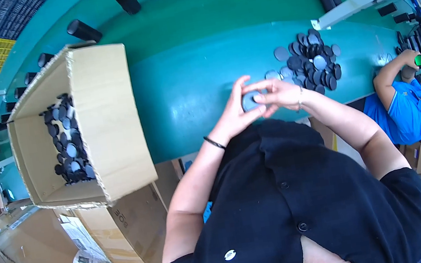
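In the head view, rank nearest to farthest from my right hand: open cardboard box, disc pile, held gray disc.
1. The gray disc, touching your right hand.
2. The disc pile, to the hand's right.
3. The open cardboard box, far left.

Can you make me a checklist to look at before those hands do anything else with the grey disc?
1. Disc held: ok, the left hand and right hand are both on it.
2. Box open: ok, dark and grey discs show inside.
3. Pile neatly stacked: not ok, its discs lie jumbled on the table.
4. Co-worker away from the pile: ok, sitting beyond it on the right.
5. Disc's underside clean: cannot tell, it is hidden.
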Action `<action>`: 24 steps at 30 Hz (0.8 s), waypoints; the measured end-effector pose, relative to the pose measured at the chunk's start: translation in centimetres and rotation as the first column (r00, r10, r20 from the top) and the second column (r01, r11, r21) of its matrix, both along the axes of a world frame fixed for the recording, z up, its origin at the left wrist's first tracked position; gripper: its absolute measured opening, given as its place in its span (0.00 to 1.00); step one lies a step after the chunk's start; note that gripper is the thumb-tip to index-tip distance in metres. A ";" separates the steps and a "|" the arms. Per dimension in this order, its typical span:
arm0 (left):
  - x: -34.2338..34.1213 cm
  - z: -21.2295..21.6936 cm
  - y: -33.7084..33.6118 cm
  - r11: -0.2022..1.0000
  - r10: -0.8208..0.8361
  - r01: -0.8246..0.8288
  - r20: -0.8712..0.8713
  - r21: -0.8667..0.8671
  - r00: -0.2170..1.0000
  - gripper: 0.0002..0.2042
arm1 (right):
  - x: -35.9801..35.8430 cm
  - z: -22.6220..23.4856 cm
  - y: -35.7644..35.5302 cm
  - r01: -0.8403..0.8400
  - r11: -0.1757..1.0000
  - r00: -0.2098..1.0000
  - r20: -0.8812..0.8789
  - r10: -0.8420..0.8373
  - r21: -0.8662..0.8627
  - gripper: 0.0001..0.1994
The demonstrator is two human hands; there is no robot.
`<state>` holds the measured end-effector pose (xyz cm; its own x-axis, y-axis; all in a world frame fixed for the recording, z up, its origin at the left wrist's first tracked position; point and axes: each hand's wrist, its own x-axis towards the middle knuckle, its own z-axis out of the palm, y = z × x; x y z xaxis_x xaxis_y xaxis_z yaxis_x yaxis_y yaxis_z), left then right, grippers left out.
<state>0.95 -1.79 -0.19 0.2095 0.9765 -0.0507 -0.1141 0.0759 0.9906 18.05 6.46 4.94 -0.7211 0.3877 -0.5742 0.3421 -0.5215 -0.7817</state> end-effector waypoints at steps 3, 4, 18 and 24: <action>0.3 0.2 -0.5 0.996 -0.003 0.015 -0.137 0.088 0.991 0.40 | 0.5 0.9 0.1 -0.015 0.988 1.000 -0.007 0.014 -0.153 0.20; -0.2 0.5 0.6 0.994 0.003 0.014 -0.148 0.109 0.989 0.40 | 0.5 0.9 0.2 -0.030 0.991 1.000 -0.012 0.028 -0.129 0.20; -23.4 1.4 27.1 0.640 0.720 -0.572 -0.662 0.513 0.211 0.36 | 4.0 -6.3 21.7 -0.343 0.330 0.835 0.446 -0.322 0.879 0.25; -28.9 -1.4 33.1 0.661 0.713 -0.449 -0.690 0.601 0.126 0.42 | 6.1 -9.0 23.9 -0.301 0.158 0.817 0.339 -0.466 0.941 0.23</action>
